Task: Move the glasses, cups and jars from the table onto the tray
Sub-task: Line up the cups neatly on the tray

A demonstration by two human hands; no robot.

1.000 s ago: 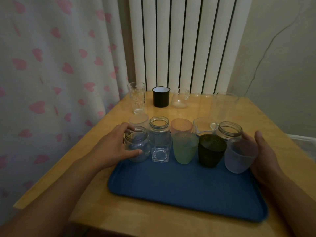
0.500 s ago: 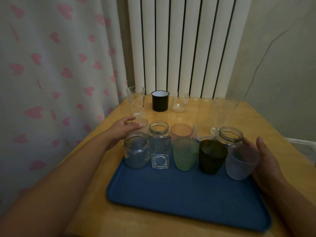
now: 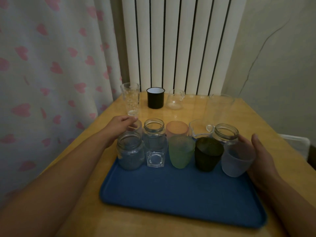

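the blue tray [image 3: 179, 199] lay nearest on the desk [image 3: 256, 117], with a front row on it: round jar [image 3: 130, 152], square glass [image 3: 155, 155], green cup [image 3: 180, 152], dark cup [image 3: 208, 153] and frosted cup [image 3: 236, 159]. the right hand [image 3: 259, 156] cupped the frosted cup in a curled grip. further back, the left hand [image 3: 119, 128] curled round a small clear glass [image 3: 137, 127]. beyond stood a tall glass [image 3: 130, 99] and a black mug [image 3: 155, 98].
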